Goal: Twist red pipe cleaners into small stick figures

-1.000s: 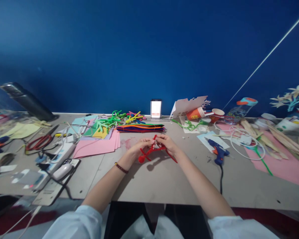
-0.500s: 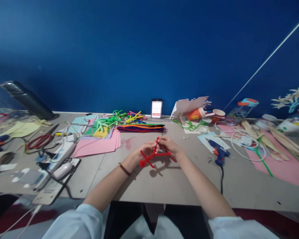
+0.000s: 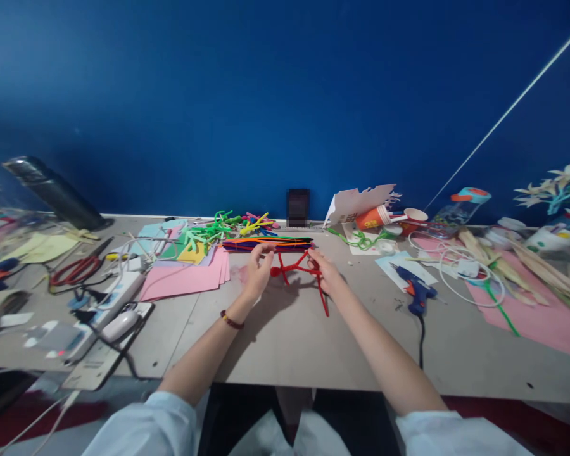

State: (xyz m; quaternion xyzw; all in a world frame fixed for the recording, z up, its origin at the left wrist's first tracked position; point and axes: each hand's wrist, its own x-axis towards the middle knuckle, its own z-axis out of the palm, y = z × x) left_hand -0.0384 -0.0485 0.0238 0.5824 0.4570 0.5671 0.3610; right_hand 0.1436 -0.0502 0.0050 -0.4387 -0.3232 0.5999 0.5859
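Observation:
A red pipe-cleaner figure (image 3: 294, 267) hangs above the table between my two hands. It has a coiled round end on the left, short side strands, and two bent longer strands on the right, one pointing down. My right hand (image 3: 327, 273) pinches it by the right end with thumb and fingers. My left hand (image 3: 259, 271) is raised beside the coiled end, its fingers curved and apart, with nothing visibly held. Behind the hands lies a bundle of colored pipe cleaners (image 3: 268, 244).
Pink paper sheets (image 3: 185, 280) and green bent pipe cleaners (image 3: 204, 233) lie at left, by a power strip (image 3: 109, 310) and phone (image 3: 99, 364). A blue glue gun (image 3: 418, 292) with its cord lies right. A dark-screened device (image 3: 297, 208) leans against the blue wall.
My left hand has let go of the red figure and moved left. My right hand has carried the figure slightly away from me and turned it flatter. The device's screen has gone dark.

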